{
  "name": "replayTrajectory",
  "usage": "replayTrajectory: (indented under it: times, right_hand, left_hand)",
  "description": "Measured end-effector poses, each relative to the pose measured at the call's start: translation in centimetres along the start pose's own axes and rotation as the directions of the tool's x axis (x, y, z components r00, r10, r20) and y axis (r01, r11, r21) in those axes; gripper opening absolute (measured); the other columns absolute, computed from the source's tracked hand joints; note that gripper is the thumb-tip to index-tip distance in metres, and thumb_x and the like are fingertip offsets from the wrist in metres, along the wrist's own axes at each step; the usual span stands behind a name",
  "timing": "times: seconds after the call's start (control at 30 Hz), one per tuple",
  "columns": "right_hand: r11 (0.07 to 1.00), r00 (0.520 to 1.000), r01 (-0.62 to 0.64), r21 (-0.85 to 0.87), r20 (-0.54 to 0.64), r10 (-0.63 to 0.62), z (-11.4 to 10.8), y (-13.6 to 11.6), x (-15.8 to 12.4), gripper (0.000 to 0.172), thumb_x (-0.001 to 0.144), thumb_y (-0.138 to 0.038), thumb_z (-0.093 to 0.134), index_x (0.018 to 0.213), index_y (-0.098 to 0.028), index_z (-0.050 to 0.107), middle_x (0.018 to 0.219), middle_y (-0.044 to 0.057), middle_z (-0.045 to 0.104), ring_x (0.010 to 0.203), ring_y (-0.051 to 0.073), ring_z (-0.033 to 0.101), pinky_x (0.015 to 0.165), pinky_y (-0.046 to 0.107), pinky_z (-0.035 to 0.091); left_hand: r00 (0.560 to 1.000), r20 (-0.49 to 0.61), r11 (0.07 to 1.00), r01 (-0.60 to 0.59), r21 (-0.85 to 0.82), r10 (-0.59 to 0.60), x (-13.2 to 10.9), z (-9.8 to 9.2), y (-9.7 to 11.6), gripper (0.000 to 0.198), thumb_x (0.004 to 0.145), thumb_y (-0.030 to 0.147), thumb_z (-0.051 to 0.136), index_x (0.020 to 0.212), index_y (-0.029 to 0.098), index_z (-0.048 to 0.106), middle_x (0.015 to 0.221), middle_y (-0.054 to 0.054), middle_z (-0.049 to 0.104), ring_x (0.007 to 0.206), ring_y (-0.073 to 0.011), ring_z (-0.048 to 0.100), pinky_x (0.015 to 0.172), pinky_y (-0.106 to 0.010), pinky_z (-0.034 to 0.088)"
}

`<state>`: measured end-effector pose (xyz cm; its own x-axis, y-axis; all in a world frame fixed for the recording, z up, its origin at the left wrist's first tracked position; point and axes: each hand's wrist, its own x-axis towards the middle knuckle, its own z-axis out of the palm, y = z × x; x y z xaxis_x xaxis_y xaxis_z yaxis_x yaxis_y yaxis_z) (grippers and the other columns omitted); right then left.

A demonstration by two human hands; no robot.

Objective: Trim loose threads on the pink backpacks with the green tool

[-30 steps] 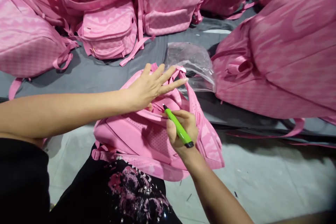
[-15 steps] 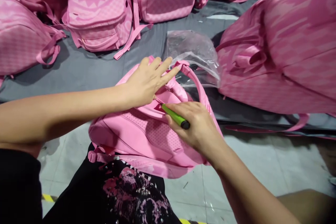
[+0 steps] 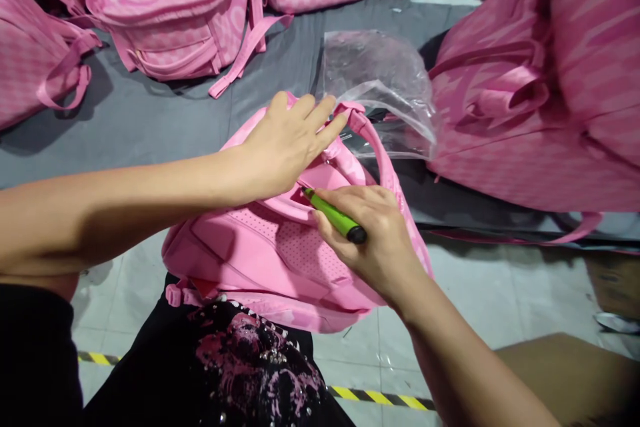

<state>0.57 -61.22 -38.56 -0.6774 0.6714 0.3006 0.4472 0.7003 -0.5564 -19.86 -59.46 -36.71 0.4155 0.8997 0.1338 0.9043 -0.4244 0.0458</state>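
A pink backpack [image 3: 240,247] lies tilted across my lap, its dotted padded back towards me and its straps at the top. My left hand [image 3: 287,143] rests flat over the upper part of the bag, fingers stretched apart; its thumb is mostly hidden. Gripped in my right hand [image 3: 377,233] is a green-handled tool [image 3: 336,215] with a black butt end. Its front end points into a fold near the bag's top, close beside my left hand. Whatever the tip touches is too small to make out.
Behind the backpack, a clear plastic bag [image 3: 377,80] lies on the grey-covered table [image 3: 165,127]. Several pink backpacks stand along the back, and a large one [image 3: 525,120] is at the right. A cardboard box [image 3: 565,373] sits lower right, by striped floor tape [image 3: 380,397].
The view has tilted slightly downward, showing more floor tape and box. Both hands keep nearly the same places on the backpack, with the green-handled tool still held at the same fold.
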Motion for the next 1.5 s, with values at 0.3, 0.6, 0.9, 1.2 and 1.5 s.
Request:
replayTrajectory:
  times: [0.3, 0.6, 0.9, 1.2, 1.5]
  right_hand:
    - [0.989, 0.973, -0.143, -0.031, -0.186, 0.135, 1.5, -1.9, -0.6, 0.021, 0.091, -0.031, 0.064, 0.103, -0.017, 0.075, 0.095, 0.008, 0.079, 0.087, 0.025, 0.073, 0.084, 0.043, 0.050]
    - [0.980, 0.941, -0.198, -0.012, -0.282, 0.187, 2.8, -3.4, -0.7, 0.019, 0.091, -0.029, 0.063, 0.100, -0.016, 0.074, 0.093, 0.007, 0.078, 0.087, 0.024, 0.073, 0.084, 0.042, 0.050]
    - [0.970, 0.939, -0.242, 0.005, -0.249, 0.236, 2.8, -3.6, -0.6, 0.019, 0.091, -0.027, 0.063, 0.101, -0.016, 0.074, 0.095, 0.008, 0.078, 0.089, 0.024, 0.073, 0.087, 0.045, 0.050]
    - [0.971, 0.919, -0.240, 0.014, -0.320, 0.231, 3.0, -3.5, -1.0, 0.018, 0.091, -0.026, 0.062, 0.098, -0.015, 0.074, 0.091, 0.008, 0.079, 0.083, 0.024, 0.074, 0.083, 0.044, 0.050]
    - [0.984, 0.902, -0.083, 0.158, -0.408, 0.141, 4.4, -4.7, -0.4, 0.018, 0.091, -0.026, 0.063, 0.101, -0.017, 0.074, 0.096, 0.006, 0.080, 0.087, 0.021, 0.075, 0.083, 0.038, 0.051]
  left_hand:
    - [0.974, 0.222, 0.984, 0.012, 0.175, -0.051, 0.4, -2.0, 0.9, 0.081, 0.089, 0.029, 0.055, 0.159, 0.015, 0.018, 0.163, -0.016, 0.026, 0.138, -0.0388, 0.039, 0.108, -0.054, 0.036]
    - [0.956, 0.282, 0.981, 0.023, 0.192, -0.077, 0.6, -2.6, 1.1, 0.078, 0.089, 0.021, 0.048, 0.160, 0.016, 0.017, 0.162, -0.015, 0.028, 0.135, -0.0383, 0.040, 0.106, -0.052, 0.036]
    - [0.958, 0.275, 0.984, 0.034, 0.172, -0.082, 0.3, -2.5, 1.0, 0.075, 0.092, 0.021, 0.045, 0.161, 0.017, 0.016, 0.166, -0.013, 0.022, 0.139, -0.0366, 0.037, 0.110, -0.050, 0.033]
    - [0.939, 0.340, 0.975, -0.028, 0.220, -0.050, 0.3, -3.2, 0.9, 0.095, 0.086, 0.032, 0.063, 0.162, 0.015, 0.010, 0.169, -0.016, 0.014, 0.146, -0.0384, 0.030, 0.110, -0.052, 0.036]
    - [0.886, 0.376, 0.927, 0.135, 0.351, -0.272, -2.3, -6.4, 2.2, 0.115, 0.079, 0.015, 0.069, 0.161, 0.029, -0.011, 0.169, -0.016, -0.014, 0.155, -0.0441, 0.005, 0.108, -0.068, 0.034]
